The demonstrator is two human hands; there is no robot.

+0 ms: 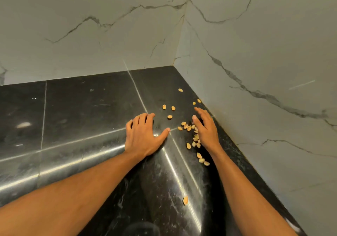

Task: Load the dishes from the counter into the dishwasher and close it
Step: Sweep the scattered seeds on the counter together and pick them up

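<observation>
Two bare hands rest on the black counter (82,108), near its far right corner under the marble walls (91,26). The left hand (142,137) lies palm down, fingers loosely arched, thumb spread, holding nothing. The right hand (206,130) stands on edge, fingers straight and together, just beside scattered nut shells (188,127).
</observation>
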